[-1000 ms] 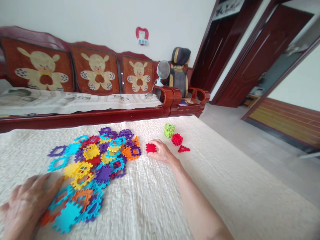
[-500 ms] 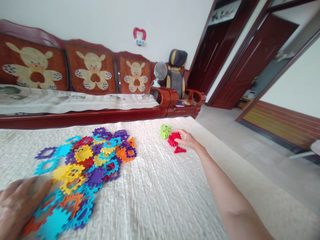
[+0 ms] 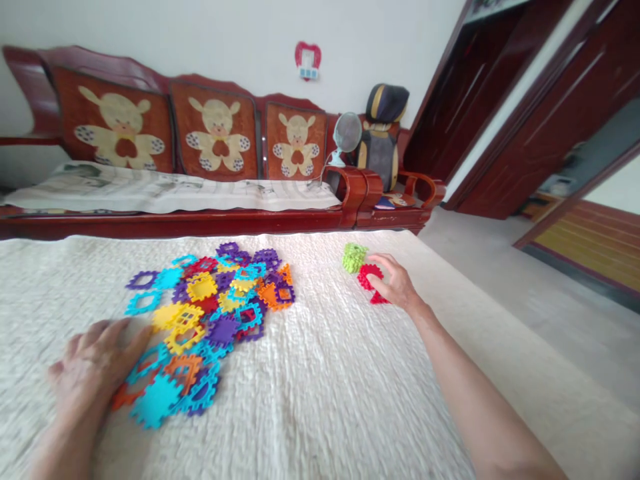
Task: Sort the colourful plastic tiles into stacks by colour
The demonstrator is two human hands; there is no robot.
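Many flat toothed plastic pieces in purple, turquoise, yellow, red and orange lie in a loose pile on the white quilted cloth (image 3: 310, 373). My left hand (image 3: 100, 353) rests palm down at the pile's left edge, fingers apart, beside a yellow piece (image 3: 167, 316) and a turquoise piece (image 3: 157, 400). On the right, my right hand (image 3: 395, 280) has its thumb and fingers around a red stack of pieces (image 3: 369, 276). A red triangular piece (image 3: 379, 299) lies just below, partly behind the hand. A light green stack (image 3: 355, 257) stands left of the red one.
Beyond the cloth is a red wooden sofa (image 3: 225, 223) with bear cushions. A small fan (image 3: 347, 132) stands by its right end, next to a chair (image 3: 377, 160) with a black and yellow cover. Doorways are at the right.
The view has shifted left, so the scene appears farther right. My right hand covers more of the red triangular piece. My left hand stays beside the pile and shows more fully.
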